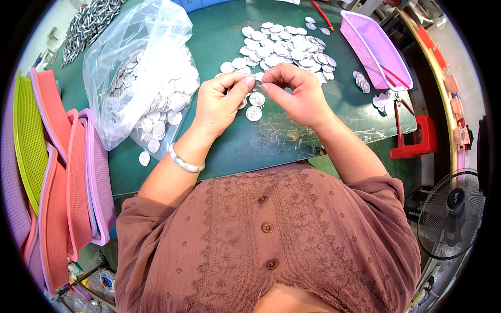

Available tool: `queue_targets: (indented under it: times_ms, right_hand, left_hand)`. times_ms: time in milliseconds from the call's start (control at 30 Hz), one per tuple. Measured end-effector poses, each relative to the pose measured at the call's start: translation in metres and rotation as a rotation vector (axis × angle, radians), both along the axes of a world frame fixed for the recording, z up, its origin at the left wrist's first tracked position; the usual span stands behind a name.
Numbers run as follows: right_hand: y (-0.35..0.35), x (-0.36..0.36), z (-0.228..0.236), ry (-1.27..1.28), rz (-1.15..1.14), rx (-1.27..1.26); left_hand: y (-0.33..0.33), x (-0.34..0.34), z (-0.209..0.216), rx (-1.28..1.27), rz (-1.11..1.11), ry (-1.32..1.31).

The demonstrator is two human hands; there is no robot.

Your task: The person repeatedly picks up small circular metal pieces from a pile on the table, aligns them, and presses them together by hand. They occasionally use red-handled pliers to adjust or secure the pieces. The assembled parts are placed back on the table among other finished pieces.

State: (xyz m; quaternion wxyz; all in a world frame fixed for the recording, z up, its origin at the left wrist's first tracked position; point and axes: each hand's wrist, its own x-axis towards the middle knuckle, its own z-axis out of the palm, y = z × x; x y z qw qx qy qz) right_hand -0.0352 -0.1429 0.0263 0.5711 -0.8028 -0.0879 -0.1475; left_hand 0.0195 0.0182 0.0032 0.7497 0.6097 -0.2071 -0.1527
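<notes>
On the near side of the hands, I saw a round, patterned, silver-coloured metal disc [253,113] lying on the green desk [224,151]. Above it, the left hand [218,101] and right hand [300,99] each pinched thumb against forefinger, apparently sharing one small grey metal piece [258,84], mostly covered. I judged it light, stiff and slippery, best gripped by opposite rims. Beyond spread a loose heap of silver discs [282,48].

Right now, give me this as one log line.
left hand: pinching silver disc | right hand: pinching same disc | beyond: disc pile | left: clear bag, discs inside
</notes>
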Motion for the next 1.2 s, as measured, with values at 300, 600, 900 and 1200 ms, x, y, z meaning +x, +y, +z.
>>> queue_targets:
  times_ms: [300,600,900,1200]
  right_hand:
    - [-0.003,0.002,0.000,0.245,0.035,0.256]
    - [-0.004,0.003,0.001,0.374,0.078,0.409]
    - [-0.007,0.003,-0.003,0.416,0.100,0.484]
    - [-0.008,0.007,-0.007,0.370,0.023,0.409]
  left_hand:
    - [0.001,-0.002,0.002,0.028,-0.026,0.015]
    - [0.001,-0.002,0.004,0.039,-0.049,0.099]
    - [0.001,-0.002,0.004,0.016,-0.081,0.178]
    - [0.002,0.007,-0.005,-0.134,-0.117,0.380]
